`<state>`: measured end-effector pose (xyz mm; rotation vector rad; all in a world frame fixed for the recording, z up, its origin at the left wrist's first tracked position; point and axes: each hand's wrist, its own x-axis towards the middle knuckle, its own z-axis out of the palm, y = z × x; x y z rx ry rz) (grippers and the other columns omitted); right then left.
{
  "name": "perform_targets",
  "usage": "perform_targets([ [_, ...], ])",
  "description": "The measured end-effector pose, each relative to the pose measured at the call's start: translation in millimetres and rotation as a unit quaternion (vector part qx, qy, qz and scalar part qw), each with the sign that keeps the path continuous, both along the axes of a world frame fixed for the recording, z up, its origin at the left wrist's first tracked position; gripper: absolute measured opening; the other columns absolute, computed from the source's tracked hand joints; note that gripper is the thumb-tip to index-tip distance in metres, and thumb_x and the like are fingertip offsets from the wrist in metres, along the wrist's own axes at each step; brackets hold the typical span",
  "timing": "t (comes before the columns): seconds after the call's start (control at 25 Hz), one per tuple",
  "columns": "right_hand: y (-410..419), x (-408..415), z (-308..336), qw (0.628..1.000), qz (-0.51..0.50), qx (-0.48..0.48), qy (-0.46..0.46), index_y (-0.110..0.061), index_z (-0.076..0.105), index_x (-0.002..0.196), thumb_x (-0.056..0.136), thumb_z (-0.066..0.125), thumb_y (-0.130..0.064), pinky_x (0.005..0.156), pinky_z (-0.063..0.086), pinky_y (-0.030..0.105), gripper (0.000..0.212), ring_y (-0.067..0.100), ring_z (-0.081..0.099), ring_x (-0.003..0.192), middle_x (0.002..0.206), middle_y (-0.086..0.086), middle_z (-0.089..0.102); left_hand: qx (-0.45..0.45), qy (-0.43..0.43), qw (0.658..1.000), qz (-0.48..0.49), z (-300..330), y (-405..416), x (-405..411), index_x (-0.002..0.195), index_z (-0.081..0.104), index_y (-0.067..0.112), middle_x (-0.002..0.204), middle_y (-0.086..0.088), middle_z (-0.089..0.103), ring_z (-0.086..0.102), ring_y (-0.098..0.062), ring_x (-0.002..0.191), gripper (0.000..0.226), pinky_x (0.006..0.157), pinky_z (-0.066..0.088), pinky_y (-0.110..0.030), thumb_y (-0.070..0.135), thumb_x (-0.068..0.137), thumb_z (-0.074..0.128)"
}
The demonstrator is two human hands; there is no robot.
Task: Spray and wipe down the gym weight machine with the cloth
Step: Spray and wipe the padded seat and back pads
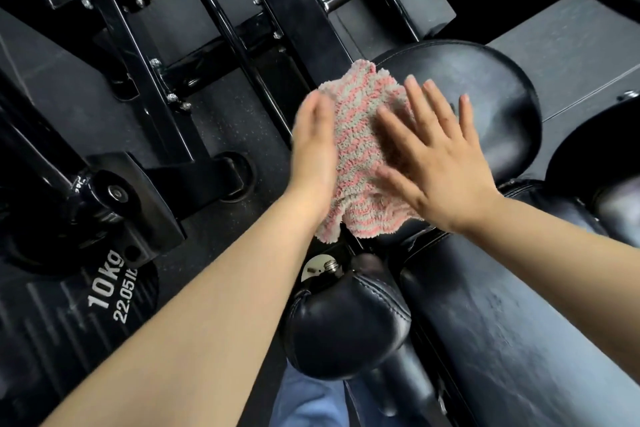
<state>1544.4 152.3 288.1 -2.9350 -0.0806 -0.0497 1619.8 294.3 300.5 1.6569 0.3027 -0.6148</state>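
We are pressing our right hand (446, 163), fingers spread wide and straight, onto the pink-and-grey cloth (356, 156) lying on the round black pad (485, 90). Our left hand (313, 146), fingers straight and together, is resting edge-on against the cloth's left side.

A pink-and-grey cloth (353, 156) lies on the black padded bench (485, 87); a 10kg plate (104, 295) rests on the floor (214, 121).

A 10kg weight plate (104, 295) lies on dark speckled floor (221, 121).
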Motion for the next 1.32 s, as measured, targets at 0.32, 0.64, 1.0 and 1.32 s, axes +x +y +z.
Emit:
perform_targets([
  [0.32,15,10,-9,0.999,-0.009,-0.038,-0.028,-0.018,0.04,0.144,0.094,0.03,-0.051,0.106,0.006,0.066,0.061,0.04,0.028,0.139,0.151,0.018,0.032,-0.092,0.116,0.988,-0.049,-28,6,6,0.14,0.034,0.033,0.129,-0.001,0.056,0.06,-0.018,0.111,0.079,0.09,0.052,-0.039,0.064,0.073,0.063],
  [0.64,14,19,-4,0.977,0.158,-0.143,-0.006,0.004,0.031,0.143,0.072,0.03,-0.08,0.109,-0.002,0.061,0.11,0.034,0.023,0.141,0.152,0.02,0.027,-0.196,0.44,0.876,-0.015,-62,30,-51,0.134,0.051,0.02,0.119,-0.026,0.059,0.05,-0.032,0.123,0.082,0.104,0.036,-0.048,0.076,0.084,0.019],
  [1.0,32,-25,-14,0.951,0.261,-0.166,0.013,-0.014,0.022,0.147,0.053,0.079,-0.045,0.112,-0.007,0.055,0.114,0.029,0.015,0.141,0.155,0.006,0.024,-0.176,0.482,0.854,-0.083,-48,35,-48,0.109,0.062,0.005,0.096,-0.017,0.067,0.069,-0.024,0.078,0.067,0.076,0.056,-0.039,0.06,0.078,0.041],
  [1.32,26,20,-8,0.958,0.249,-0.138,-0.031,-0.007,0.049,0.136,0.085,0.039,-0.059,0.11,-0.007,0.061,0.074,0.031,0.039,0.135,0.14,0.008,0.051,-0.076,0.331,0.939,-0.049,-25,11,22,0.068,0.072,0.021,0.089,-0.003,0.074,0.071,-0.023,0.08,0.063,0.075,0.054,-0.033,0.063,0.092,0.032],
])
